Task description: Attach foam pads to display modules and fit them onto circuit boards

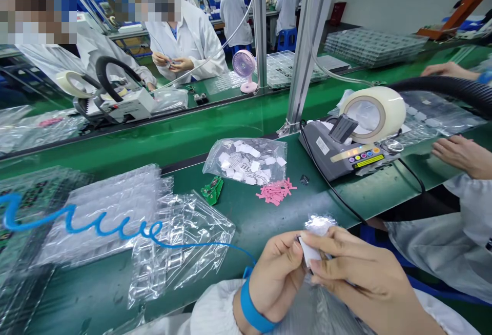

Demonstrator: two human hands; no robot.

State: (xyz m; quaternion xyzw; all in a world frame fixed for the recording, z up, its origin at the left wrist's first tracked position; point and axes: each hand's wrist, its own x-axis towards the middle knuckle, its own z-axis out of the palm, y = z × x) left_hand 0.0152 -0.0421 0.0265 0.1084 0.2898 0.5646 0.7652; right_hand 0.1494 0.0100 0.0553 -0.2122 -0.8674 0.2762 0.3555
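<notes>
Close to my body, both hands meet around a small white rectangular piece with a dark edge (309,254). My left hand (274,268), with a blue wrist strap (254,308), grips its left side between thumb and fingers. From the right, the fingertips of my right hand (361,268) press on its white face. My fingers hide much of it. Just behind them lies some shiny clear plastic (320,223). Farther back on the green bench are pink strips (275,192), a clear bag of white pieces (246,161) and a green circuit board (212,190).
Clear plastic trays (103,207) and plastic film (192,237) cover the left side, crossed by a coiled blue cord (111,226). A grey tape dispenser (334,150) with a large tape roll (394,109) stands right. A co-worker's hand (463,155) rests beyond it. Metal posts (303,53) rise behind.
</notes>
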